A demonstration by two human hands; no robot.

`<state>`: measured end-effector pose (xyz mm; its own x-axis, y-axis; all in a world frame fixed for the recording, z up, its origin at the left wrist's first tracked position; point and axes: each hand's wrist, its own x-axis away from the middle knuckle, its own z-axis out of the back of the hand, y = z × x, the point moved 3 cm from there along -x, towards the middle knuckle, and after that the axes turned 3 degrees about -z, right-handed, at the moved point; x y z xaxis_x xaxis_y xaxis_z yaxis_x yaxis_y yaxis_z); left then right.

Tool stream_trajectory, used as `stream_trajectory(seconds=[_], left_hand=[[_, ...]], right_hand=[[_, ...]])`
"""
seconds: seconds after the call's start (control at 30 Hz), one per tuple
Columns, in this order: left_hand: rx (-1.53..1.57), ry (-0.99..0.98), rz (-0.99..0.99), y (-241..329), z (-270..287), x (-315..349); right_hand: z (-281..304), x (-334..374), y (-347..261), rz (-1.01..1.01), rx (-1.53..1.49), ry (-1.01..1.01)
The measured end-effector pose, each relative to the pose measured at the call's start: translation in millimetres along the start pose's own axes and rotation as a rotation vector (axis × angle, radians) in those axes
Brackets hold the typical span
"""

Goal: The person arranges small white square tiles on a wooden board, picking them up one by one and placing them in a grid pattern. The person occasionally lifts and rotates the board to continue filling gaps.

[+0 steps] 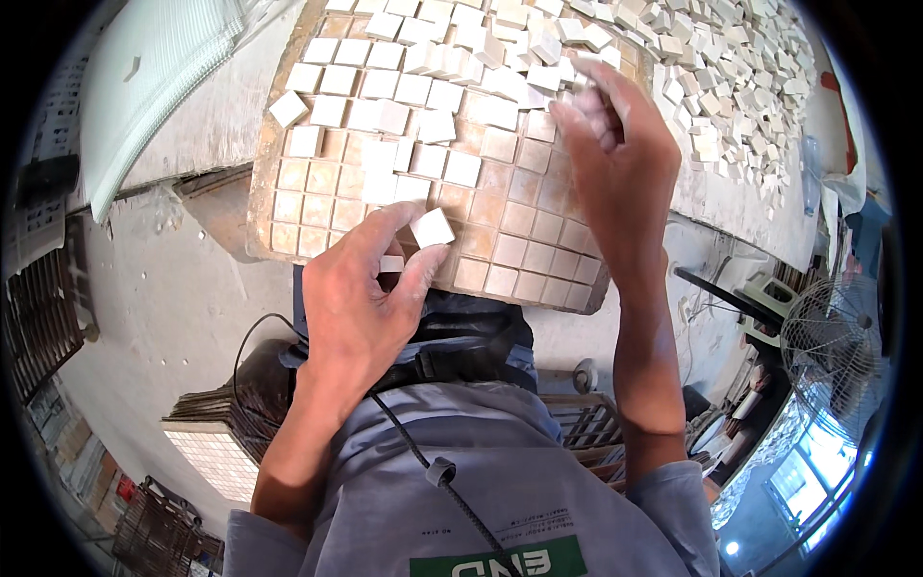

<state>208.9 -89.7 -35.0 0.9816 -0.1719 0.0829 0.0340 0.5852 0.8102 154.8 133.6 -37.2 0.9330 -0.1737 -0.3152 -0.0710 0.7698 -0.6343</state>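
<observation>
A brown gridded tray [519,221] with square pockets lies in front of me. Its far part carries loose and seated white square tiles [385,56], several of them heaped or tilted. At the near edge, my left hand [361,274] pinches a white tile [433,228] between thumb and forefinger; another small white tile [391,263] shows beneath its palm. My right hand [615,120] is at the far right of the tray, fingers curled beside the heaped tiles. Whether a tile sits inside those fingers is hidden. Pale dust coats the fingertips of both hands.
A large pile of loose tiles [721,77] covers the table beyond the tray's right side. White ribbed sheeting [163,77] lies at the left. A fan [836,332] stands at the right, and a stack of tile-faced panels [216,452] sits low on the left.
</observation>
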Motion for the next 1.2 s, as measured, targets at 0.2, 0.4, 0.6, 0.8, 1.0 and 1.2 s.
stream_trajectory(seconds=[0.2, 0.4, 0.6, 0.8, 1.0, 1.2], left_hand=[[0.009, -0.016, -0.01, 2.0, 2.1, -1.1], [0.064, -0.017, 0.042, -7.1, 8.6, -0.2], [0.04, 0.005, 0.037, -14.7, 12.4, 5.9], [0.072, 0.016, 0.054, -16.9, 13.1, 12.3], [0.099, 0.043, 0.056, -18.6, 11.2, 15.0], [0.052, -0.006, 0.052, -13.8, 10.6, 12.6]], right_hand=[[-12.0, -25.0, 16.9, 0.268, 0.074, 0.077], [6.5, -7.1, 0.1, -0.552, -0.383, -0.385], [1.9, 23.9, -13.0, -0.452, -0.398, -0.534], [2.9, 37.6, -27.4, -0.146, -0.145, -0.596], [-0.6, 54.4, -25.8, 0.032, -0.044, -0.499], [-4.3, 67.4, -41.7, 0.147, 0.112, -0.351]])
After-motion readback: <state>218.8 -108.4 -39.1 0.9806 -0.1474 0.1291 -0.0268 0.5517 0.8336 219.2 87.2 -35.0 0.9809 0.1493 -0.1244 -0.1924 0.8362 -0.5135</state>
